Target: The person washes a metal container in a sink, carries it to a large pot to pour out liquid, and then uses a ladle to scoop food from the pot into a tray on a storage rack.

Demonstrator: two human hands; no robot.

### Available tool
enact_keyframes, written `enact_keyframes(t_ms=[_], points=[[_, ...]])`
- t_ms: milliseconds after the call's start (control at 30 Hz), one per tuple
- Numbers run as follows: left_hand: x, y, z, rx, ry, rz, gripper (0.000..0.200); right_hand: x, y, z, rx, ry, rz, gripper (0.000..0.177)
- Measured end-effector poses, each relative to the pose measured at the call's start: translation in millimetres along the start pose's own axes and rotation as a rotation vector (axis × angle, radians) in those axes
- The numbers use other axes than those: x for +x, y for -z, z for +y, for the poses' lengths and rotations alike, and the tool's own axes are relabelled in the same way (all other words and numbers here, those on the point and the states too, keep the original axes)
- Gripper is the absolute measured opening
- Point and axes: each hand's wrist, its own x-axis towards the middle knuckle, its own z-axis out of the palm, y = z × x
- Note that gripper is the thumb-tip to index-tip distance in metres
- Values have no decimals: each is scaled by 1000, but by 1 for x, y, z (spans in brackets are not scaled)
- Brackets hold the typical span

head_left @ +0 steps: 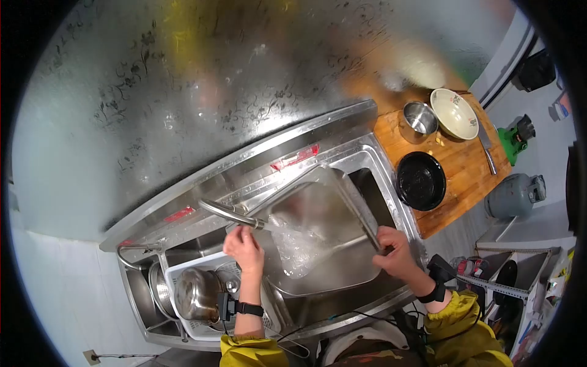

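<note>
A large rectangular metal tray (348,263) lies tilted over the sink (382,211), with water from the curved faucet (226,212) splashing inside it. My right hand (394,252) is closed around the tray's right rim. Just below the faucet spout is my left hand (244,248), its fingers curled at the tray's left edge; what they hold, if anything, is hidden. Left of the tray, a white basket (177,275) holds a metal pot (197,295).
On the wooden board (458,177) at the right are a black bowl (420,181), a metal cup (419,121), a patterned bowl (454,114) and a knife (487,148). A gas cylinder (513,196) and shelves (501,290) stand farther right.
</note>
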Motion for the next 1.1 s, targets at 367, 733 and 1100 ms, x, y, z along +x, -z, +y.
enact_keyframes(t_ms=[367,733,1100], points=[[-50,-77,-9,-590,709,-517,36,4,16,54,2,-298,42,9],[-34,-97,23,-461,564,-826,51,11,5,-7,44,-476,55,14],[-40,-110,24,-1599,1009,-407,17,-5,41,-7,143,-663,196,15]])
